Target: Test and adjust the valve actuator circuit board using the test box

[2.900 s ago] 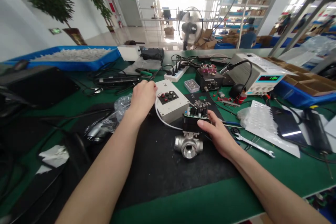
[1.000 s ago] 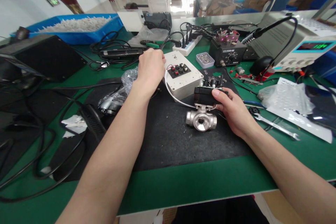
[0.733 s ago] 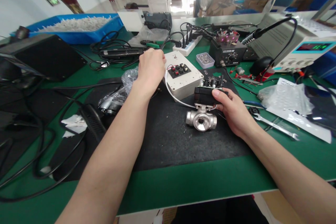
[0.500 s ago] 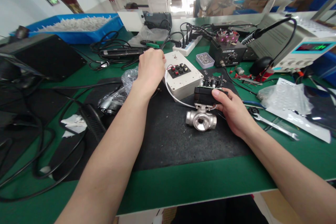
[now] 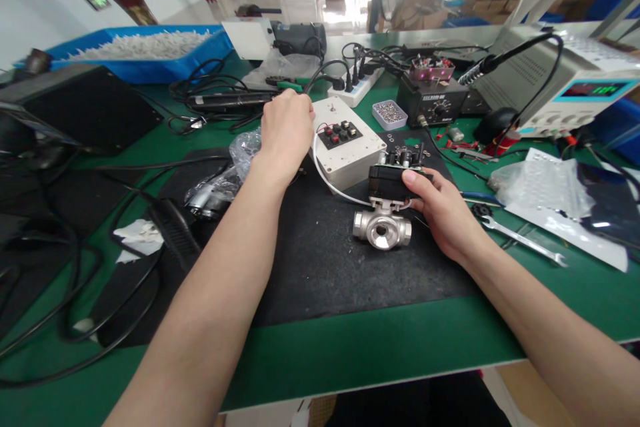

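My right hand (image 5: 442, 207) is wrapped round the black actuator of a motorised ball valve (image 5: 381, 229). The steel three-way body stands on the black mat, one round port facing me; circuit parts show on top of the actuator. Against the left edge of a white control box (image 5: 357, 152), my left hand (image 5: 286, 128) is closed, its fingertips hidden, so what they hold cannot be made out. A terminal block (image 5: 341, 135) with red and black levers sits on the box. Between box and valve runs a white cable (image 5: 334, 188).
A power supply (image 5: 555, 87) with a lit display and a soldering station (image 5: 435, 103) stand behind on the right. Near my right forearm lies a wrench (image 5: 525, 240). Washers fill a small tray (image 5: 389, 115). Plastic-wrapped metal parts (image 5: 213, 197) and cables lie left.
Both hands keep their places. The power supply's display reads differently, and the opening inside the valve's port looks slightly changed. A person in the background has shifted.
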The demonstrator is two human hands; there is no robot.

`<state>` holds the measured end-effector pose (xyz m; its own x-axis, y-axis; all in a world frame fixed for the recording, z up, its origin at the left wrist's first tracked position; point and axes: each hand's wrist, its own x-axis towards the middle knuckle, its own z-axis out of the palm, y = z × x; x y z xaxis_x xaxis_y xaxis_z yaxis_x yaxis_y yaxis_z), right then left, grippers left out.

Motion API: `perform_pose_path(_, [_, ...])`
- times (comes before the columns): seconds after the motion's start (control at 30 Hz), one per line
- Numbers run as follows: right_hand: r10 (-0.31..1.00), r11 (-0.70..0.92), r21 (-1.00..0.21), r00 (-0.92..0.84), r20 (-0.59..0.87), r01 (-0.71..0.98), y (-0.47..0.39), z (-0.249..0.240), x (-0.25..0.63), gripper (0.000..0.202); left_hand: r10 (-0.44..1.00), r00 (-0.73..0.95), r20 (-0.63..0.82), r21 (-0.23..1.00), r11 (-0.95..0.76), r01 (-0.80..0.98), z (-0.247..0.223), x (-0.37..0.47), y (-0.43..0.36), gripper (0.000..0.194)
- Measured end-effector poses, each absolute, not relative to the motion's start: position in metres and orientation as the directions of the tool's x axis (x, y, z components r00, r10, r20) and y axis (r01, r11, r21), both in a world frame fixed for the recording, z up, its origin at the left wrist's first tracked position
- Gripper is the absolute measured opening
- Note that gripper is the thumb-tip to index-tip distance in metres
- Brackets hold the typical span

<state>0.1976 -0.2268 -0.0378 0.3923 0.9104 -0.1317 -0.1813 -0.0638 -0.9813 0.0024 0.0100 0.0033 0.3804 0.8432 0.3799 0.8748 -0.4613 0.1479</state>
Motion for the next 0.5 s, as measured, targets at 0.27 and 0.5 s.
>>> perform_pose_path(0.27, [0.909, -0.066, -0.982, 0.396, -0.132, -0.176, -0.2272, -0.0376, 0.1982, 0.063, 0.852, 0.387, 0.353, 0.160, -0.463, 0.872, 0.0068, 0.0028, 0.0056, 0.059])
perform_pose_path(0.5, [0.906, -0.068, -0.982, 0.400, -0.134, -0.175, -0.2270, -0.0384, 0.1992, 0.064, 0.838, 0.396, 0.376, 0.123, -0.469, 0.875, 0.0049, 0.0021, 0.0078, 0.045])
